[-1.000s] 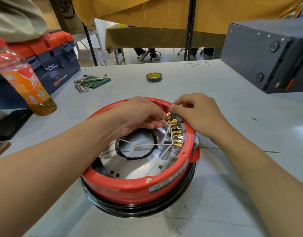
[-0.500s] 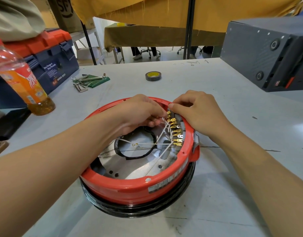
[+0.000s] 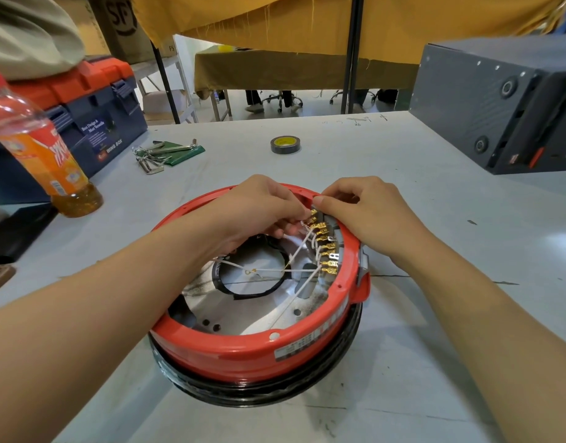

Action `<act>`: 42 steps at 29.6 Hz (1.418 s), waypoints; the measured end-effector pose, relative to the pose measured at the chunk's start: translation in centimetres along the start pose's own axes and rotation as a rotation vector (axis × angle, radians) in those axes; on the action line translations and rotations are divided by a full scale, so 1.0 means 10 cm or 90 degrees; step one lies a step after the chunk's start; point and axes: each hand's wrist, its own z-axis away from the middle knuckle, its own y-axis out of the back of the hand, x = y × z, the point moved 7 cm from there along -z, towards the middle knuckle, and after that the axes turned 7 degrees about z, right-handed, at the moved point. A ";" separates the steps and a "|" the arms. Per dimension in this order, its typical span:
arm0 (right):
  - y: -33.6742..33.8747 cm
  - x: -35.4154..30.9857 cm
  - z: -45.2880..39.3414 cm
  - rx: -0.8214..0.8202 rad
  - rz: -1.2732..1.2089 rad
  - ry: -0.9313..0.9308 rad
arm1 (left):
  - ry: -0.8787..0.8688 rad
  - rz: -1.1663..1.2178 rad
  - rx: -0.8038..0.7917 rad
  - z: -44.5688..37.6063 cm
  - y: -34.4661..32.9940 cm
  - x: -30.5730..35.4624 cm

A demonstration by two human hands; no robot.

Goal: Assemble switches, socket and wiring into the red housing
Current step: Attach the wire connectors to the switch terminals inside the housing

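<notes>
The red housing (image 3: pixel 243 343) sits mid-table on a black ring (image 3: pixel 259 391), open side up, and the action is at its two o'clock rim, on a row of brass terminals (image 3: pixel 323 247) trailing white wires (image 3: pixel 294 254). Left hand (image 3: pixel 259 209) reaches in, fingers curled and pinching the topmost connector; right hand (image 3: pixel 364 212) curls over the rim, thumb pressing beside it. Tape roll (image 3: pixel 285 144) at twelve, hex keys (image 3: pixel 160 155) at eleven, orange bottle (image 3: pixel 42 155) at ten o'clock.
</notes>
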 end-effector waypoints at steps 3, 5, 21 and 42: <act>0.00 0.01 0.01 -0.007 0.014 0.000 | -0.057 -0.086 0.022 0.04 0.04 0.07; 0.01 0.02 0.01 0.003 0.030 -0.005 | -0.086 -0.118 0.007 0.07 0.02 0.11; 0.02 0.05 0.02 -0.014 0.135 -0.016 | -0.137 -0.193 -0.073 0.18 -0.13 0.20; 0.08 -0.04 0.08 -0.034 0.163 0.006 | -0.122 -0.250 -0.097 0.13 -0.12 0.29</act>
